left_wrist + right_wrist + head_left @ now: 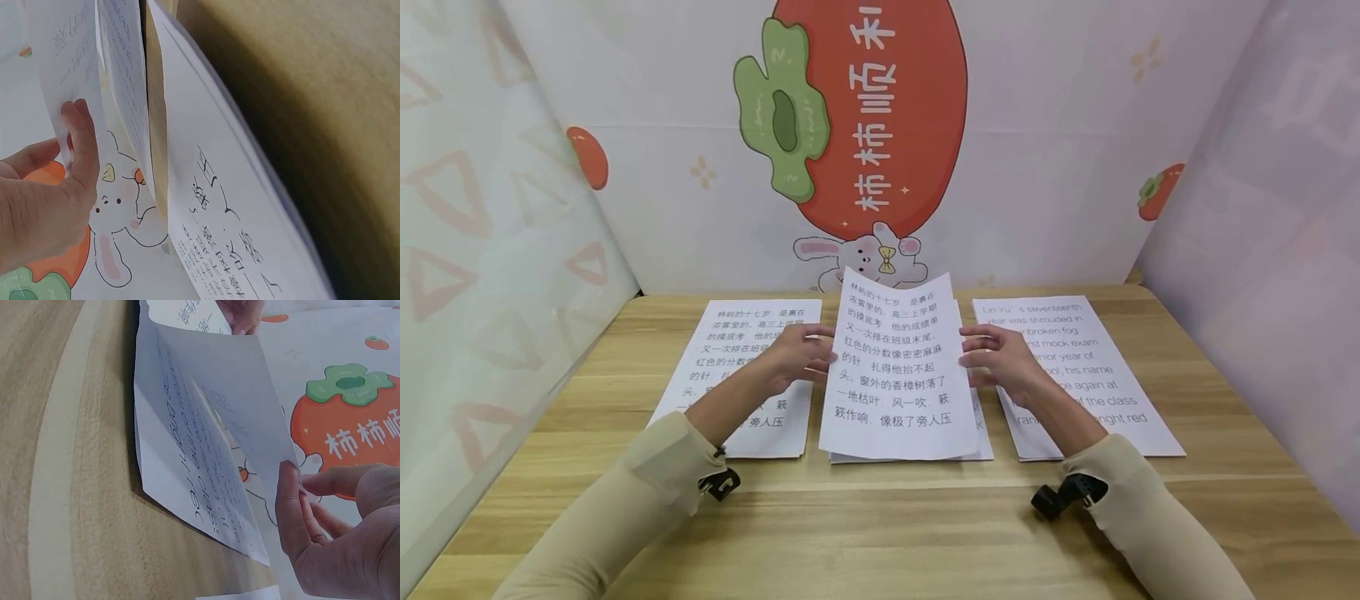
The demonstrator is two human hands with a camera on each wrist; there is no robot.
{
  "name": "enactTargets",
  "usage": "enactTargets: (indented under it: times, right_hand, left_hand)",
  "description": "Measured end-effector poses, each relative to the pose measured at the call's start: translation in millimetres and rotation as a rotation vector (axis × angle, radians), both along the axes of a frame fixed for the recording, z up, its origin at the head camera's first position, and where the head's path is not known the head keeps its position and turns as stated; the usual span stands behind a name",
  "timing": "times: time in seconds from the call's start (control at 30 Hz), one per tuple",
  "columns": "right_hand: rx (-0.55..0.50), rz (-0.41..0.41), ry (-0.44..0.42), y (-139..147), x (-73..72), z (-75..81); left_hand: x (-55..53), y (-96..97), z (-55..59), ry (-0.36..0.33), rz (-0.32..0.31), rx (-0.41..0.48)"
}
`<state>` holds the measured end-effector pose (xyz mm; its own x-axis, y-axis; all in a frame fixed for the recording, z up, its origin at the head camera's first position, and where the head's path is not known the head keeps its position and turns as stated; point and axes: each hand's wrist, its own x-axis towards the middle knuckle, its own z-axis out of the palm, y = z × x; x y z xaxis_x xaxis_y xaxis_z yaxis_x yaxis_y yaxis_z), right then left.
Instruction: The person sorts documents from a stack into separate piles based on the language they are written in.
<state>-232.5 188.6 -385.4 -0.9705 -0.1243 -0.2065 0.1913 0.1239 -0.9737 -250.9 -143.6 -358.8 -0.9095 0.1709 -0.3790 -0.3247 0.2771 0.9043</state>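
Observation:
A sheet of paper (891,367) printed with Chinese text is held up by both hands, tilted and slightly bowed, over the middle paper stack (983,448). My left hand (793,354) pinches its left edge between thumb and fingers; in the left wrist view that hand (56,187) is seen beside the sheet's edge. On the opposite edge my right hand (1006,360) pinches the paper, the fingers behind it. In the right wrist view, the middle stack's top page (187,444) shows English text under the raised sheet (250,387). Most of that stack is hidden in the head view.
To the left lies a stack of Chinese-text pages (730,333), partly under my left forearm. A stack of English-text pages (1052,321) lies at right, partly behind my right hand. The wooden table (880,533) meets a printed cloth backdrop (670,192) behind.

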Motion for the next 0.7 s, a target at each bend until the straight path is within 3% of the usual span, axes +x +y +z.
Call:
enactTargets:
  times: [0.43,0.7]
  right_hand:
    - [-0.011,0.046,-0.03,-10,-6.7,-2.9]
    - [0.043,-0.007,-0.054,-19,-14.9,-0.9]
  left_hand:
    - [4.3,-10.8,3.0,0.029,0.01,0.015]
    - [5.9,-18.0,6.5,0.063,0.01,0.03]
